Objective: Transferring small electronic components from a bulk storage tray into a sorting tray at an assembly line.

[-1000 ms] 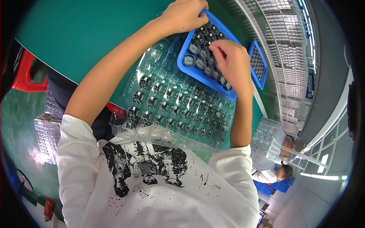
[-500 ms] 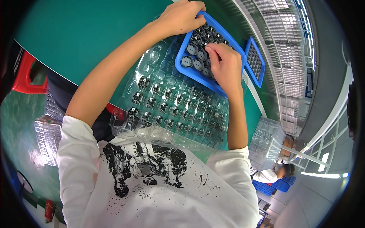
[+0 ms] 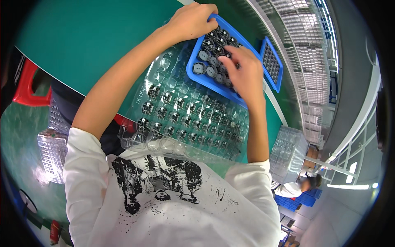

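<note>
A worker's right hand (image 3: 243,73) bends over a blue tray (image 3: 220,61) on a green table (image 3: 82,45), fingertips drawn together down among the small round dark parts (image 3: 207,68) seated in its pockets; whether one is actually pinched between them cannot be told, since the fingers hide the spot. The left hand (image 3: 192,21) curls over the tray's far rim, fingers closed on the edge, steadying it. The tray sits partly on a clear blister sheet (image 3: 181,115) that runs from the tray back to the worker's chest, many of its cells filled with small dark components, the cells nearest the tray bare.

The parts look light, stiff and small enough to skid from a loose grip; taking each by its sides with two fingertips seems the safest hold. The blister sheet looks thin and floppy, likely to buckle if lifted by one corner.

A second blue tray (image 3: 272,62) lies just beyond the first. Stacks of clear sheets (image 3: 289,154) stand right of the worker's elbow, more (image 3: 51,148) lie to the left near a red stool (image 3: 25,82), and another person (image 3: 294,187) works in the background.
</note>
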Tool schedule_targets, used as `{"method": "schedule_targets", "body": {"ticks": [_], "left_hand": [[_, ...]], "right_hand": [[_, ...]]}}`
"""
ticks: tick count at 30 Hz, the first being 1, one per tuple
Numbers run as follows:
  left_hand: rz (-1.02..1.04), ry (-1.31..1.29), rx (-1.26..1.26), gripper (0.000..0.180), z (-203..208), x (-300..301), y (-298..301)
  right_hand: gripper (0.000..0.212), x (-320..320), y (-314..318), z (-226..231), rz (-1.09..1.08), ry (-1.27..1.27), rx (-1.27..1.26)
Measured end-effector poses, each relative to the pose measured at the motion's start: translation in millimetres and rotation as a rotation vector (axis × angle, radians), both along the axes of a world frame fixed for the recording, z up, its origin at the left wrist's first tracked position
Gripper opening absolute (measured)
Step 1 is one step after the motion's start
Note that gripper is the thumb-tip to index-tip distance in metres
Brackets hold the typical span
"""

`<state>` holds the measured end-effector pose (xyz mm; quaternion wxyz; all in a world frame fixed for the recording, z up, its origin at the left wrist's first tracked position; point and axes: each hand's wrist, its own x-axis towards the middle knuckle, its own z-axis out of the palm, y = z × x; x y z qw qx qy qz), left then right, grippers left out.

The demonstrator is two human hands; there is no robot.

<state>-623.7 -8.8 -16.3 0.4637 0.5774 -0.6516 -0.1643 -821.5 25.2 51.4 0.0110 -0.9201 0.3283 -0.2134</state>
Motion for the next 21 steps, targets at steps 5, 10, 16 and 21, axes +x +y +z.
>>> {"method": "schedule_targets", "body": {"ticks": [5,10,16,21], "left_hand": [[0.002,-0.032,-0.063,0.033,-3.3,0.2,-4.6],[0.008,-0.003,-0.087,0.031,1.8,-1.9,-0.7],[-0.01,0.032,-0.078,0.028,9.0,-0.3,4.0],[-0.035,-0.028,0.081,0.034,10.6,0.5,4.7]], "right_hand": [[0.011,-21.3,17.4,21.5,-0.105,-0.373,0.16],[0.006,-33.4,25.0,14.6,-0.123,-0.251,0.122],[0.012,-13.5,4.9,1.8,-0.08,-0.133,-0.009],[0.011,3.3,-3.0,-6.3,-0.071,0.016,-0.006]]}}
